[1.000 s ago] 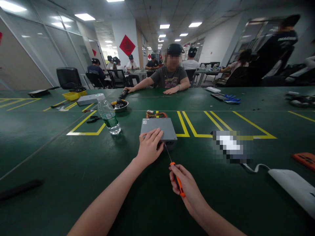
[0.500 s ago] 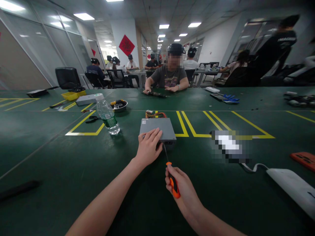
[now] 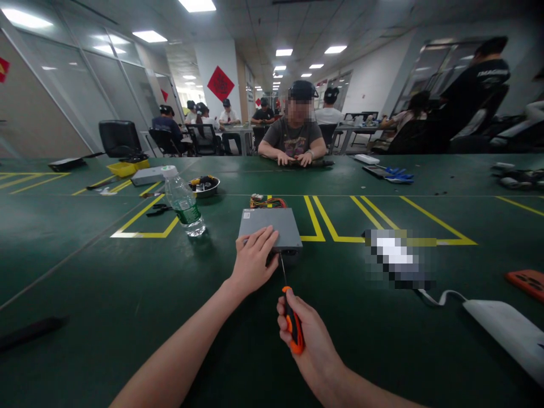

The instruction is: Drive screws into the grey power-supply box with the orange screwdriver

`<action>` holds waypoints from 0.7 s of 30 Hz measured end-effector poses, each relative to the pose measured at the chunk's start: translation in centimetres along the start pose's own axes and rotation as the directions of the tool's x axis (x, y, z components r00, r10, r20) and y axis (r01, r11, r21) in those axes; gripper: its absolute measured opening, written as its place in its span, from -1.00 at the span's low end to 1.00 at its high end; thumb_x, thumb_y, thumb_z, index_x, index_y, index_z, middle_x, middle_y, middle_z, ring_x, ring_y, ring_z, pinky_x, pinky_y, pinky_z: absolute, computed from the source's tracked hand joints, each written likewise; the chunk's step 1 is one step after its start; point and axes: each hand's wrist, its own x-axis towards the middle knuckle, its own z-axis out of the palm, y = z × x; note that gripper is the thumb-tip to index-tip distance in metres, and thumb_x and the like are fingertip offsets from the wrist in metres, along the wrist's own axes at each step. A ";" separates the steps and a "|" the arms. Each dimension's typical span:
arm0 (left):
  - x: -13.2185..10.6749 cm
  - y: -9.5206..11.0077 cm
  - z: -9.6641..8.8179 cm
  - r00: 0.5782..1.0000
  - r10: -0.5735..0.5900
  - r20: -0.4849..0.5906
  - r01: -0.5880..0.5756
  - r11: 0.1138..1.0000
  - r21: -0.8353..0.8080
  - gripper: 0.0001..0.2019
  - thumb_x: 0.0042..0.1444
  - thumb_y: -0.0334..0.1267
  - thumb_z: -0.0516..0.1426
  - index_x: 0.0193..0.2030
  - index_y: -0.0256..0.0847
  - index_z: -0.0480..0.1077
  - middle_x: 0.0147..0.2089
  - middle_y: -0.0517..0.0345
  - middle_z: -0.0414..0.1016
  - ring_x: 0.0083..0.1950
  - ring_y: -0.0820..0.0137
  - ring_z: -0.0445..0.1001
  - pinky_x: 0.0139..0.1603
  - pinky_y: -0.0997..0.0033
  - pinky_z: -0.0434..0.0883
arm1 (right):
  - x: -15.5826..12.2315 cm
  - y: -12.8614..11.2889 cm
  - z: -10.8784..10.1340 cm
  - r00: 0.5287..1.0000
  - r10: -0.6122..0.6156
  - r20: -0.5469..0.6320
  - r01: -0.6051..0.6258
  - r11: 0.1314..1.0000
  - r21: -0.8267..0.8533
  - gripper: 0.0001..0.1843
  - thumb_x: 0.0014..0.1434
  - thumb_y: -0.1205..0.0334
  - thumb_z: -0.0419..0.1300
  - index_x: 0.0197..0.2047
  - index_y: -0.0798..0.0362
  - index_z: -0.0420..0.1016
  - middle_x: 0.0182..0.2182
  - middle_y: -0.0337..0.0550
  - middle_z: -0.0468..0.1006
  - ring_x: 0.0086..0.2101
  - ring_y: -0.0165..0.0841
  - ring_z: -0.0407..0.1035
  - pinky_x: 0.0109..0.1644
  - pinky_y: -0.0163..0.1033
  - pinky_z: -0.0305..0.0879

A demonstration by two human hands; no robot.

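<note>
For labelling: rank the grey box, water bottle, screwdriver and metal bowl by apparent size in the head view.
1. grey box
2. water bottle
3. screwdriver, near the camera, partly hidden in the right hand: unsure
4. metal bowl

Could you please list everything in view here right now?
table: one, dark green, yellow-lined, under everything
metal box: one, grey, table centre
wire bundle: one, multicoloured, behind the metal box
water bottle: one, clear with green label, left of the metal box
bowl: one, metallic, behind the water bottle
cabled device: one, white, near right
person opposite: one, grey shirt, seated across the table
screwdriver: one, orange-black handle, in the right hand, tip at the metal box
left hand: one, flat on the metal box
right hand: one, closed round the screwdriver
</note>
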 end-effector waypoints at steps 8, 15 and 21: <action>0.0 0.1 0.0 1.000 -0.009 0.016 0.010 1.000 -0.012 -0.59 0.15 -0.21 -0.01 0.16 -0.11 0.20 0.24 0.08 0.22 0.21 0.23 0.21 0.11 0.10 0.11 | -0.1 -0.2 0.1 0.998 0.023 -0.062 -0.024 1.000 -0.012 -0.80 0.11 0.12 0.19 -0.39 0.09 0.37 -0.53 -0.27 0.37 -0.59 -0.54 0.22 -0.60 -0.46 0.08; 0.0 0.1 0.2 1.000 -0.006 0.004 0.006 0.999 -0.034 -0.58 0.15 -0.23 -0.01 0.17 -0.07 0.18 0.24 0.12 0.22 0.22 0.27 0.20 0.10 0.14 0.12 | 0.2 -0.6 0.1 0.992 0.125 0.001 -0.125 0.992 -0.036 -0.73 0.06 0.07 0.23 -0.43 0.11 0.39 -0.61 -0.26 0.35 -0.64 -0.55 0.21 -0.61 -0.46 0.08; 0.0 0.2 0.0 1.000 -0.009 -0.020 0.009 1.000 -0.020 -0.60 0.16 -0.22 -0.02 0.16 -0.06 0.20 0.22 0.11 0.25 0.20 0.27 0.22 0.09 0.16 0.14 | 1.3 -0.5 -0.6 0.988 0.153 0.007 -0.152 0.987 -0.053 -0.73 0.13 0.05 0.16 -0.43 0.08 0.37 -0.69 -0.28 0.32 -0.71 -0.55 0.16 -0.68 -0.47 -0.01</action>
